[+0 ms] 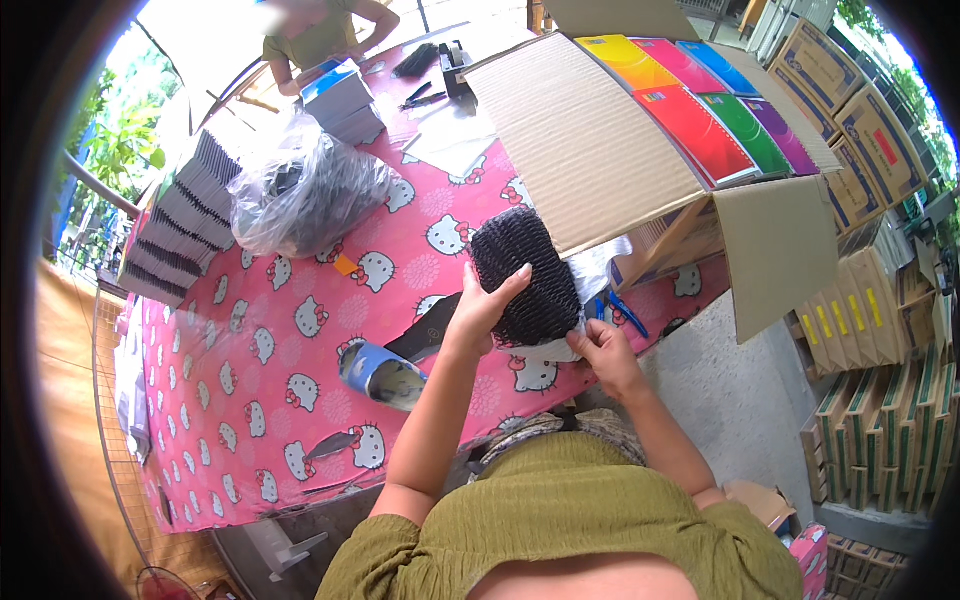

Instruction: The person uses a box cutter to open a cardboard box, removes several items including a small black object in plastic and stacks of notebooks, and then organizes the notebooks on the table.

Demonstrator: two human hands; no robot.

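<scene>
Pink cat-print table [330, 295] beside an open carton [590, 160] of bright notebooks [695, 130], concrete floor [710, 365].
At its near side, a black, ridged coil stack [525, 265]: left grip [482, 312] clasping, right grip [608, 355] pinching its corner.

Head cam: one fisheye, pitched down

Worn on the head, left of a pair. Looks down past the chest [555, 505], forward over the counter [290, 345]. Left hand [488, 306] near frame centre, right hand [608, 357] just right of it, both close. Counter's far end, beyond the hands, is farther off.
</scene>
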